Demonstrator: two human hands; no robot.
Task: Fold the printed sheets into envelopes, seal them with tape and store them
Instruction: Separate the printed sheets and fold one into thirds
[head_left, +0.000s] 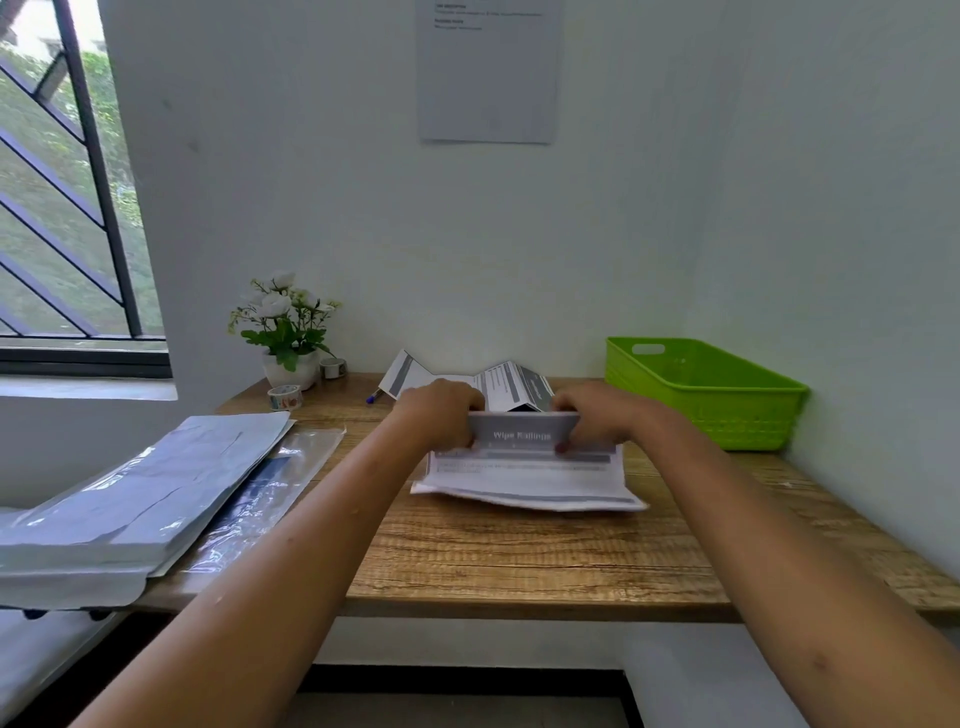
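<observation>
both forearms (291, 545) stretch out from the near edge over the worktop (519, 561). i see the left grip (441, 410) and right grip (592, 415) curled on the printed sheet (524, 478) mid-worktop, each pinching one end of its raised far flap. another folded sheet (514, 387) stands just behind it. green basket (701, 395) far right, tape roll (284, 397) far left.

Both arms stretched forward; left hand (441, 413), right hand (595, 415) near each other, fingers (571, 439) curled, pinching.
</observation>
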